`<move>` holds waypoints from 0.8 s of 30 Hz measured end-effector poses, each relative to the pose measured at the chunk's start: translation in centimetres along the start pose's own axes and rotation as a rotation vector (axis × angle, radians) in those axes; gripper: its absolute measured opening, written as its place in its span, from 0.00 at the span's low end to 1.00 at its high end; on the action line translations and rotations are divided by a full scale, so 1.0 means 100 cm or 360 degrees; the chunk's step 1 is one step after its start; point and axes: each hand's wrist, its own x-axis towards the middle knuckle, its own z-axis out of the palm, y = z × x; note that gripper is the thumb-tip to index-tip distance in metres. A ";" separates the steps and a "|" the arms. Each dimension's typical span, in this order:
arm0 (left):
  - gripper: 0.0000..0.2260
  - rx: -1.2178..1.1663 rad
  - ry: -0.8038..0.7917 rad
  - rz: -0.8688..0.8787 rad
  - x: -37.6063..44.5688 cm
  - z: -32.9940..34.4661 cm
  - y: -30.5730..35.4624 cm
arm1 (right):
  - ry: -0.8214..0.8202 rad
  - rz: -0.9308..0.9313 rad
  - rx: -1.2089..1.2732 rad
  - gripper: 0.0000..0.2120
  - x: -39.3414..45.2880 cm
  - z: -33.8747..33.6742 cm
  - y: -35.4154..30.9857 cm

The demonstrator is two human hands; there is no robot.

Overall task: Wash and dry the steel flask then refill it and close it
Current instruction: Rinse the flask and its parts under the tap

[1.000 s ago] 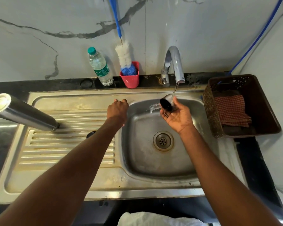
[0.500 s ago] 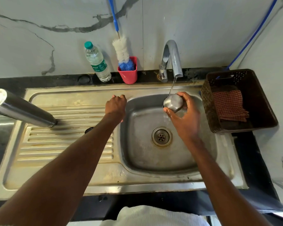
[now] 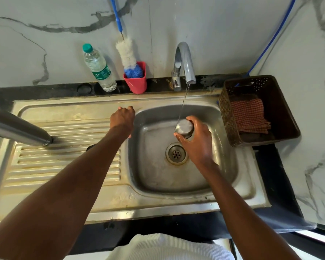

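Observation:
The steel flask [image 3: 17, 127] stands on the drainboard at the far left, leaning in the wide view, its top cut off by the frame edge. My right hand [image 3: 197, 143] grips the steel flask cap [image 3: 184, 127] over the sink basin, steel top facing up, under a thin stream from the tap [image 3: 185, 64]. My left hand [image 3: 122, 119] rests with curled fingers on the sink rim between drainboard and basin, holding nothing.
A plastic water bottle [image 3: 99, 68] and a red cup [image 3: 135, 81] with a bottle brush stand at the back ledge. A brown basket [image 3: 281, 117] holding a checked cloth [image 3: 250, 115] sits right of the sink [image 3: 195, 196]. The drain [image 3: 176, 153] lies below the cap.
My right hand turned the cap from its dark inside facing me to its steel top facing up, and lowered it slightly under the stream. My left hand stayed on the rim.

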 end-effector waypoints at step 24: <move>0.12 -0.1037 0.0969 -0.0100 -0.101 0.031 -0.090 | -0.0149 0.0117 0.0268 0.29 -0.051 0.034 -0.073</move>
